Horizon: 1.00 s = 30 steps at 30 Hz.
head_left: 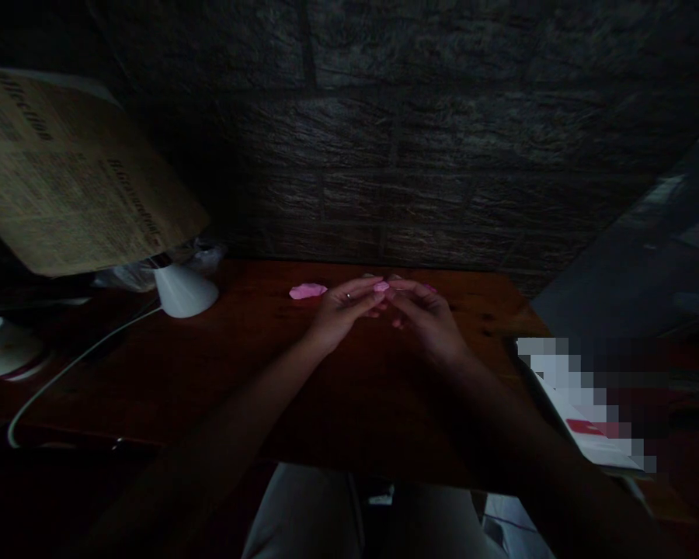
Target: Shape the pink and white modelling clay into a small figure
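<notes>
A small pink lump (380,287), soft-looking and possibly clay or paper, sits between the fingertips of both hands above the wooden table. My left hand (343,307), with a ring on one finger, pinches it from the left. From the other side my right hand (425,314) pinches it between thumb and fingers. A larger pink piece (307,291) lies on the table just left of my left hand. Partly hidden behind my right hand is a darker pink bit (429,288). The dim light hides the fine detail of the lump.
On the left stands a lamp with a newspaper-print shade (87,178) and white base (185,291); its cord (81,361) runs across the wooden table (361,411). A white cup-like object (3,349) is farther left. A brick wall (396,155) rises behind; a white-and-red item (588,427) lies right.
</notes>
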### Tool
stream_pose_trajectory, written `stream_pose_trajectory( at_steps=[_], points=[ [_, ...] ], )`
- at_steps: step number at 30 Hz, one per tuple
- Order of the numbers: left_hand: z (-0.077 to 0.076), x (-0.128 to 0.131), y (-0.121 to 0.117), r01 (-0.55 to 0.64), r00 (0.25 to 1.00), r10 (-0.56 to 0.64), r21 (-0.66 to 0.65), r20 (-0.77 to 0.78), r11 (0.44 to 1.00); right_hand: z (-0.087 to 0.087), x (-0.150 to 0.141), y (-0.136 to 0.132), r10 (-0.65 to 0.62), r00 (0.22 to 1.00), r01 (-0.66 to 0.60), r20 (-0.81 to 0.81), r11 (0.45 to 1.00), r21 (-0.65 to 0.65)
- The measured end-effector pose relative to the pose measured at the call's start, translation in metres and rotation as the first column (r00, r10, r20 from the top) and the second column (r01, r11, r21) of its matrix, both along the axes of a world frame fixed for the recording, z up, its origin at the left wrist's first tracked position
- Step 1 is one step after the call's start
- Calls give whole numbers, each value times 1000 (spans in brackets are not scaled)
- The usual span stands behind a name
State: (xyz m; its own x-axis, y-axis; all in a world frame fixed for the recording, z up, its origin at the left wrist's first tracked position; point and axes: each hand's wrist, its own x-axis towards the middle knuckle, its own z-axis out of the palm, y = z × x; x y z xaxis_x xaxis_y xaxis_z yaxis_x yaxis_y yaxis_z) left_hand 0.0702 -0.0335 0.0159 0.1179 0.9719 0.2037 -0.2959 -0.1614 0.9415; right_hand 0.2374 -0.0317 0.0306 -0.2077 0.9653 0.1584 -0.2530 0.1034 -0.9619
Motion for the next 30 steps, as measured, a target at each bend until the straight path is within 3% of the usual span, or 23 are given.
stream_pose_trajectory(
  at_steps=[9, 30],
  points=[
    [6, 0, -3, -82, 988, 99, 134, -122, 988, 5, 1, 0, -31, 999, 28, -37, 997, -74],
    [1, 0, -2, -102, 980, 130, 181, -151, 978, 1, 4, 2, 8, 1000, -9, -21, 998, -65]
  ],
)
